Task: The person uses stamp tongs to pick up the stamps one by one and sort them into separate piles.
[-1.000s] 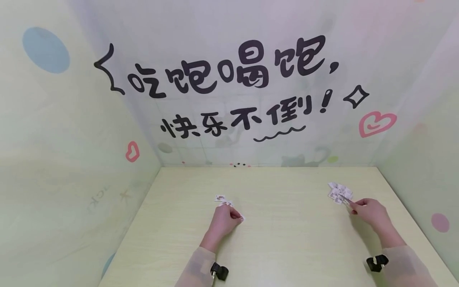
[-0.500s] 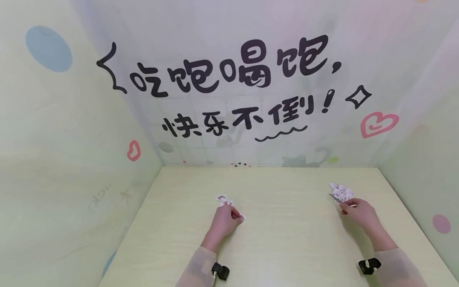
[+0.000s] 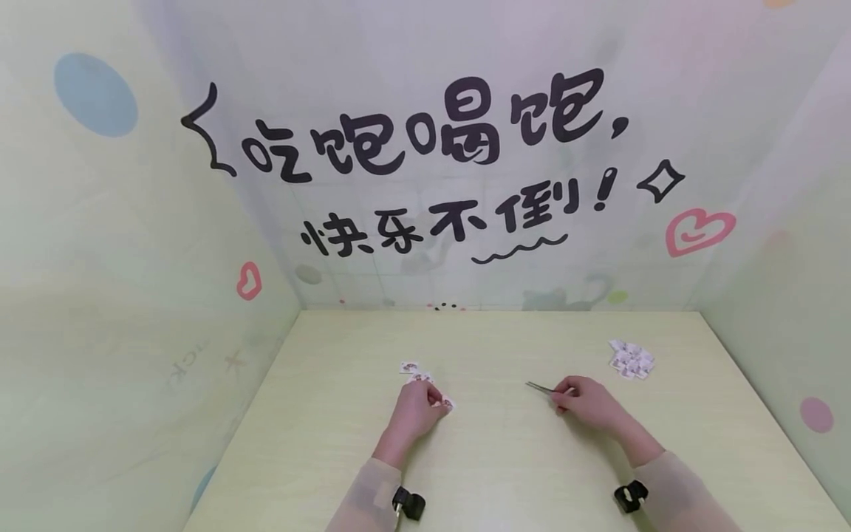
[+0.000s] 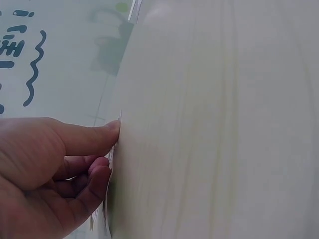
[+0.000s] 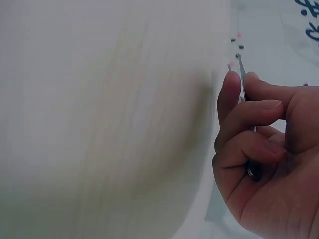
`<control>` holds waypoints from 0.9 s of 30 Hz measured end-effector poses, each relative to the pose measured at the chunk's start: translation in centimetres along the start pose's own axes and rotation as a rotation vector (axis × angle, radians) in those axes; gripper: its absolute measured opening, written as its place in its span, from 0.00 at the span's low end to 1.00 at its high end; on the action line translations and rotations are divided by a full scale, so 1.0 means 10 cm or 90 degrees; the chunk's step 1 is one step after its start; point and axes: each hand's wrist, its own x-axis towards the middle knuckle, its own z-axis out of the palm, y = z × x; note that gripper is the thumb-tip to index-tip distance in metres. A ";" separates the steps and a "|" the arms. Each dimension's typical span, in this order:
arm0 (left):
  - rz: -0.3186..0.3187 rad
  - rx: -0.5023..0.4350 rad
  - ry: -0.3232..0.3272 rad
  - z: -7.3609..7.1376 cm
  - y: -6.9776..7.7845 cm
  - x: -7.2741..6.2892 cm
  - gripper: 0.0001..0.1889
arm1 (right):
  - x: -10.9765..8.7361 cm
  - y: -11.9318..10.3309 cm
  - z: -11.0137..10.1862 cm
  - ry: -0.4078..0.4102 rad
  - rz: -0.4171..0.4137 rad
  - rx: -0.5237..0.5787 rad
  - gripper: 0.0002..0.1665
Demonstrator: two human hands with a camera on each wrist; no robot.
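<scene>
My left hand (image 3: pixel 415 408) rests its fingertips on small white cards (image 3: pixel 421 377) printed with figures, lying flat at the table's left middle. One card (image 3: pixel 448 404) shows at the thumb. In the left wrist view the cards appear edge-on under the thumb and fingertips (image 4: pixel 103 180); the hand hides part of them in the head view. My right hand (image 3: pixel 589 403) grips silver tweezers (image 3: pixel 540 386), tips pointing left. Their two tips stand slightly apart with nothing visible between them in the right wrist view, and the tweezers (image 5: pixel 242 74) run back into the curled fingers.
A loose, overlapping pile of small white cards (image 3: pixel 631 360) lies at the back right. A single card (image 3: pixel 408 366) lies behind the left hand. Printed fabric walls (image 3: pixel 465 281) enclose the pale wooden table (image 3: pixel 505 473) at the back and sides.
My right hand has moved left with the tweezers, away from the card pile and toward the middle of the table. The left hand has stayed in nearly the same place.
</scene>
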 end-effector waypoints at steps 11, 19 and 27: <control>-0.009 -0.002 0.002 0.00 0.00 0.01 0.10 | 0.28 -0.46 0.74 -0.094 -0.066 0.009 0.06; -0.005 -0.004 0.010 -0.01 0.01 0.00 0.13 | 0.35 -0.63 0.90 -0.113 -0.075 -0.008 0.06; 0.007 0.000 0.013 -0.01 0.00 0.00 0.13 | 0.43 -0.72 0.93 -0.121 -0.070 -0.052 0.07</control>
